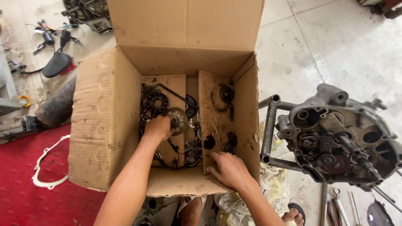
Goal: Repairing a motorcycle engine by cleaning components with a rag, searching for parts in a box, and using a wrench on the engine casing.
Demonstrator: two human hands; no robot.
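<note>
Right hand (228,169) lies nearest, fingers spread flat on the cardboard flap (213,121) inside the cardboard box (104,121), holding nothing. Deeper in the box, left hand (158,127) closes on the sprocket (178,119), which pokes out just right of its fingers beside the chain (151,102).

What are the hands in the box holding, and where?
The left hand grips a round grey metal sprocket at its rim. The right hand only rests on a brown cardboard flap.

Bright, even daylight; soft shadows inside the box (104,121); wide-angle edge distortion
</note>
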